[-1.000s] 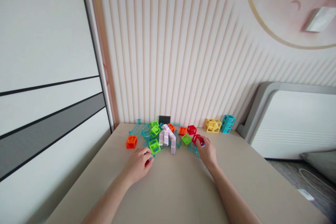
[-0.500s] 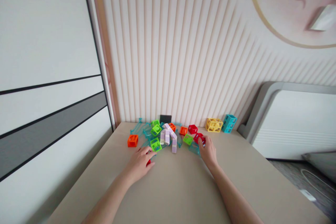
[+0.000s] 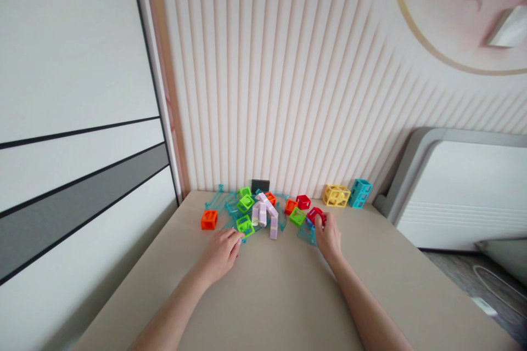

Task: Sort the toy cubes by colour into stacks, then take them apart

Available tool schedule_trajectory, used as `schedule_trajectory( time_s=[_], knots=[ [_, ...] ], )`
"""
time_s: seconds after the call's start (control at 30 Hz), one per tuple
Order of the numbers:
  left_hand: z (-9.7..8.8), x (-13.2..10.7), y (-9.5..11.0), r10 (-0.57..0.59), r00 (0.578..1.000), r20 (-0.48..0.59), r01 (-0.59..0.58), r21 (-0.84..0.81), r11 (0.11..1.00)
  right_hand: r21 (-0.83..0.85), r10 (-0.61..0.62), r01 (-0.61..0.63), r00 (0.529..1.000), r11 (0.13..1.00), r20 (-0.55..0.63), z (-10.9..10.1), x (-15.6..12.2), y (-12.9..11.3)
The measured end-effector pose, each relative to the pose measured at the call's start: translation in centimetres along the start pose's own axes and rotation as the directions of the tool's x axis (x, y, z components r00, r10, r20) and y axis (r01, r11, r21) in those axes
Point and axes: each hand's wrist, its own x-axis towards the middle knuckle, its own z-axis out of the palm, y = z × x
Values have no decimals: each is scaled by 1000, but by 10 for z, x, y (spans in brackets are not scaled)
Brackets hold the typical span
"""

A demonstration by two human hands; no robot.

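My left hand (image 3: 221, 253) is closed low over the tabletop at the front of the pile; only a sliver of a red block shows under its fingers. Just beyond those fingertips lies a green open-sided cube block (image 3: 245, 226). On the right, my right hand (image 3: 329, 237) pinches a red cube block (image 3: 315, 214) between thumb and fingers. Beside that block are another green cube block (image 3: 297, 217) and a clear blue piece (image 3: 306, 233). Pale purple and white blocks (image 3: 273, 227) lie in a heap between the hands.
An orange cube block (image 3: 209, 220) sits at the left of the table (image 3: 272, 301). Against the ribbed wall stand a black block (image 3: 261, 186), yellow joined cubes (image 3: 336, 196) and a blue stack (image 3: 359, 193). Several clear blue pieces (image 3: 214, 197) lie around the pile.
My left fingers have closed in, covering most of the red block beneath them. The right hand's red block has shifted slightly right, and the nearby green and orange blocks have moved a little.
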Motion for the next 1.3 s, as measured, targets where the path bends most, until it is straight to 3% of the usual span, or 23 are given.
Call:
schedule_trajectory(
  time_s=[0.53,0.8,1.03,1.3],
  knots=[
    [2,3,0,-34,999,-29,33,-51,998,103,-141,141,990,985,-13,4,-2,-3],
    [2,3,-1,-55,997,-59,48,-122,991,179,-246,257,966,950,-83,-3,-6,-12],
    [1,2,-2,-86,995,-55,75,-178,981,170,-380,372,925,912,10,-5,-12,-15],
    [-1,3,3,-147,987,-59,129,-235,963,102,-523,513,841,852,142,-7,-19,-21]
  ],
)
